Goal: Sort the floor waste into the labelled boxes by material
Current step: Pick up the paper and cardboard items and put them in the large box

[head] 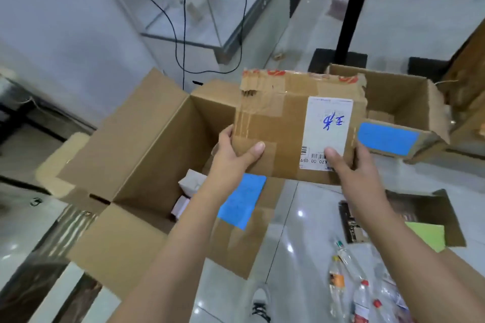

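Flattened cardboard piece [296, 123] held over open boxes

Taped, torn-edged brown corrugate with a white label; left hand [233, 149] and right hand [351, 157] pinch its lower edge.

Blue label [242, 202] writing unreadable, bottles [362, 296] cut by bottom edge, fingers [363, 148] mostly hidden behind cardboard piece [288, 113]

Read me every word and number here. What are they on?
"K20 00 059": upside down, by the barcode on the shipping label of the held cardboard piece.
Blue handwriting there: unclear.
Red print on its top edge: cut off.
Blue label on the large box, blue patch on the far box: too faint.
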Demonstrator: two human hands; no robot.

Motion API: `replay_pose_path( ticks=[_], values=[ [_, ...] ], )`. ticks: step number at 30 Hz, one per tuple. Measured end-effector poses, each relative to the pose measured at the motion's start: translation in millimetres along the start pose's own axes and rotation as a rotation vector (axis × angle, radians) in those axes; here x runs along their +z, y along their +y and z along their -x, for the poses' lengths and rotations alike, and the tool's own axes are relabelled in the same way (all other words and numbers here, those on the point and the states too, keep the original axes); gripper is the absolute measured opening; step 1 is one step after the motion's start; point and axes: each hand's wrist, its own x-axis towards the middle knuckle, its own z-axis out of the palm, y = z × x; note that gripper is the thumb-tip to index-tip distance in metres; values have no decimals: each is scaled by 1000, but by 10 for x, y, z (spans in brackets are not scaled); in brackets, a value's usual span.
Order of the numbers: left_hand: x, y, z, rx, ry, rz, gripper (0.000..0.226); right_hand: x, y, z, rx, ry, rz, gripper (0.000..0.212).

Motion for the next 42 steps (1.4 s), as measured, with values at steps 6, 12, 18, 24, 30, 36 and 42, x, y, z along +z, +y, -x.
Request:
replay_pose_path(
  ticks=[6,12,18,24,30,36,42],
  values=[
    [-1203,-391,-409,-101,138,29,78,1344,-68,-224,-5,-182,28,46],
    [-1993,-680,-1113,-201,243,-98,84,2301,-43,-629,190,-444,35,57],
    [-1954,-908,-1386,-222,285,-287,69,2446,255,-606,357,-432,171,72],
    [-1150,-1097,-1239,-240,107,-312,48,2121,501,-531,425,-331,133,65],
    [83,-869,-916,-215,-89,1,38,1239,474,-639,370,-180,81,45],
    [1580,-661,-431,-205,-312,23,39,-620,672,-487,414,82,-17,17],
    [2992,-652,140,-286,-470,-70,37,-2427,1322,48,523,370,-139,23]
  ],
)
